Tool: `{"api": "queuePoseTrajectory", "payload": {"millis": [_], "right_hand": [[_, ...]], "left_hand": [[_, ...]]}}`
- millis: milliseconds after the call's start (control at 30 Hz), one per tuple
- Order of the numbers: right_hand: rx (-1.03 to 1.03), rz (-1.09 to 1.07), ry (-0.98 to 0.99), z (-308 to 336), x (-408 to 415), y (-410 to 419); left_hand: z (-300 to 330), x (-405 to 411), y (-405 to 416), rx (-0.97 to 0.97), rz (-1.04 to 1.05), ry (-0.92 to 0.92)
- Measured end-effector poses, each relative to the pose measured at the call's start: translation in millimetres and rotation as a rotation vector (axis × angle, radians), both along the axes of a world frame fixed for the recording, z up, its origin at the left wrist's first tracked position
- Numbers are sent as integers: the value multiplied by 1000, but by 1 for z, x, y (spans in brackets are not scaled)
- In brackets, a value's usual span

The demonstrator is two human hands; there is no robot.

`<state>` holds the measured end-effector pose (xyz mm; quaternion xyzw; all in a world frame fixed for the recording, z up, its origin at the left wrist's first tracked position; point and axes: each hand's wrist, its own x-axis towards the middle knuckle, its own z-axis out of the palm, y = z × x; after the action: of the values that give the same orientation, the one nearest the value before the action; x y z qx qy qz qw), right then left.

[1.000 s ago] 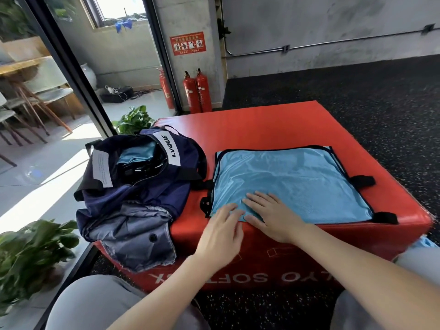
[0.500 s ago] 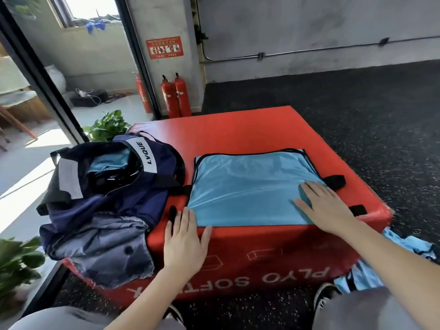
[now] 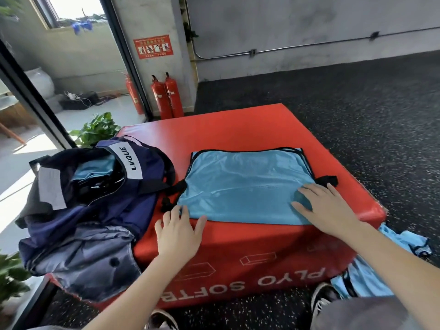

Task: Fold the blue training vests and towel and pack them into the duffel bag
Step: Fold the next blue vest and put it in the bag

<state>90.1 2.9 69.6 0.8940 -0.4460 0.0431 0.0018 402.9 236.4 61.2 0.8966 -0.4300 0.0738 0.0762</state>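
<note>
Lying flat on the red padded plyo box (image 3: 238, 129): light-blue mesh training vest with black trim (image 3: 242, 184). Right hand (image 3: 326, 208), fingers straight, presses its near right corner; left hand (image 3: 178, 232), fingers spread, touches its near left corner. Left of that hand: navy fabric duffel bag (image 3: 95, 198), unzipped.

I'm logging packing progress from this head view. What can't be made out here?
- Inside the duffel bag: a strip of blue cloth shows, but the bag's folds and "LVQUE" strap hide what and how many pieces.
- The blue fabric on the floor: the right arm and the red plyo box hide part, so vests or towel is unclear.
- The wall sign: too small to read.
</note>
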Motion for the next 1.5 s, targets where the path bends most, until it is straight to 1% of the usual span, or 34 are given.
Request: {"api": "queuePoseTrajectory", "payload": {"millis": [133,233,367,533,667,767,867,967,1033,1133,1200,1267,1333,1400,1500], "right_hand": [[-26,-20,38,9,9,-5],[-38,-1,-1,11,15,-8],[18,109,-119,6,23,-17],[76,241,-193,4,43,-16],[112,322,-245,11,66,-8],[145,368,-238,15,77,-3],[150,403,-233,17,83,2],[167,407,-220,23,90,8],[175,405,-199,27,94,13],[190,416,-100,32,99,17],[241,410,-68,37,100,15],[363,397,-94,44,100,10],[446,375,-107,48,99,5],[437,356,-103,45,101,7],[391,326,-145,33,113,18]], "left_hand": [[11,38,-54,80,-115,27],[18,59,-103,131,-199,63],[24,90,-165,177,-230,87],[27,137,-228,242,-256,112],[26,174,-265,256,-269,87],[25,184,-278,255,-262,53],[21,171,-271,246,-266,32],[22,144,-250,211,-314,42],[23,123,-228,165,-366,61],[24,87,-185,100,-433,109],[25,65,-149,41,-470,143],[25,46,-110,-10,-503,161],[25,31,-79,-16,-543,169],[29,18,-60,11,-568,175],[37,3,-45,-71,-525,237]]}}
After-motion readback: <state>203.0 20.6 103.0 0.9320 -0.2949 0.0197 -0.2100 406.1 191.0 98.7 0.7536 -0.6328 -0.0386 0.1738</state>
